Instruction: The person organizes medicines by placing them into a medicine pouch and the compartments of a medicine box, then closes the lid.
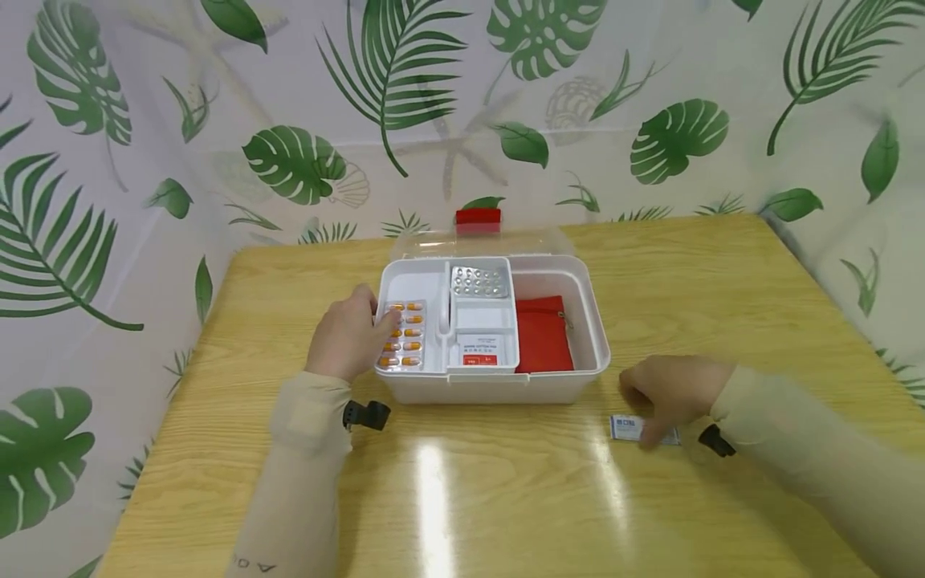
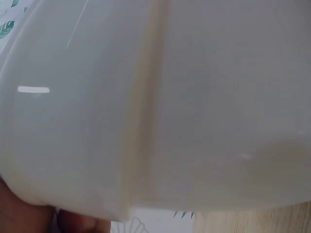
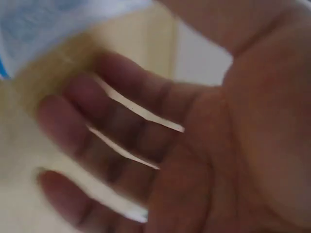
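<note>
Both sleeved forearms reached in from the near edge of the wooden table (image 1: pixel 462 498). On the right, the right hand (image 1: pixel 672 392) hovered low over a small blue-and-white box (image 1: pixel 625 428) that lay flat on the tabletop, just in front of the white storage case (image 1: pixel 588 353). Its fingertips came down at or onto the box's right end; the wrist view, blurred, showed the fingers spread and fairly straight, not wrapped around anything, with a blue-and-white edge (image 3: pixel 58 24) beyond them.

Across the table, the left hand (image 1: pixel 347 333) rested against the case's left wall, fingers reaching over the rim and touching a blister pack of orange capsules (image 1: pixel 401 335) lying in the left compartment. Whether it pinched the pack could not be told. Its wrist camera saw only white plastic (image 2: pixel 194 107) up close.

Inside the case, a silver blister pack (image 1: pixel 480 281) sat in the middle compartment's far part, a white box with a red label (image 1: pixel 482 349) nearer, and a red pouch (image 1: pixel 542 333) lay in the right section. Behind stood the clear lid (image 1: pixel 491 241), opened back, with its red latch (image 1: pixel 478 220).
</note>
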A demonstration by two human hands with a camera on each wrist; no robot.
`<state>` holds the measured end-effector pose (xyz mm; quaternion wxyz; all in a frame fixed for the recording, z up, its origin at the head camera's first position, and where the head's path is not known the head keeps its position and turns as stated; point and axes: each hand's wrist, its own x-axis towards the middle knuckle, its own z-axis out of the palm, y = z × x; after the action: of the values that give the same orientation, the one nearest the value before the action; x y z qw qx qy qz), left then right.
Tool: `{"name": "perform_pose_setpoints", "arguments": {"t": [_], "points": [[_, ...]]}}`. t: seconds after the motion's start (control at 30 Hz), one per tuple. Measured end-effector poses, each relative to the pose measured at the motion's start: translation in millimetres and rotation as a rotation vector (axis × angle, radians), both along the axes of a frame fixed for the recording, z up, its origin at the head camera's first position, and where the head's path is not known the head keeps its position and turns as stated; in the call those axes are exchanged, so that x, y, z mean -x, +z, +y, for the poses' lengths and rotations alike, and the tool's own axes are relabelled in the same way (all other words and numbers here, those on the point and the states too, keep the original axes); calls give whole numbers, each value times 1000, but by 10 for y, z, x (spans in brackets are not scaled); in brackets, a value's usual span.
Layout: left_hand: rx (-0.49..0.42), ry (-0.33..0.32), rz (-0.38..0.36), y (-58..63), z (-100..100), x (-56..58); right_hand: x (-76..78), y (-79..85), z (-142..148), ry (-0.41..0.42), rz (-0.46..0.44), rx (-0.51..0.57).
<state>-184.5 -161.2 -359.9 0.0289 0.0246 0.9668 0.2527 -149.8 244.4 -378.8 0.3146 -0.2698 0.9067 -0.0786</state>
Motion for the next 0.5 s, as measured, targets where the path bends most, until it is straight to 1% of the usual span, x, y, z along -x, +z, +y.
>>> {"name": "perform_pose_setpoints", "arguments": {"t": [0.1, 0.2, 0.33, 0.43, 0.5], "points": [[-11, 1, 6, -8, 8, -5, 24, -116, 40, 3, 44, 31], [-13, 3, 23, -4, -1, -6, 99, -167, 86, -9, 77, 70], [-22, -12, 45, -17, -21, 1, 176, -221, 148, -34, 60, 109], [-19, -28, 61, -40, -38, 14, 187, -239, 182, -39, 35, 145], [-17, -36, 69, -51, -42, 23, 190, -247, 212, -44, 39, 178]]}}
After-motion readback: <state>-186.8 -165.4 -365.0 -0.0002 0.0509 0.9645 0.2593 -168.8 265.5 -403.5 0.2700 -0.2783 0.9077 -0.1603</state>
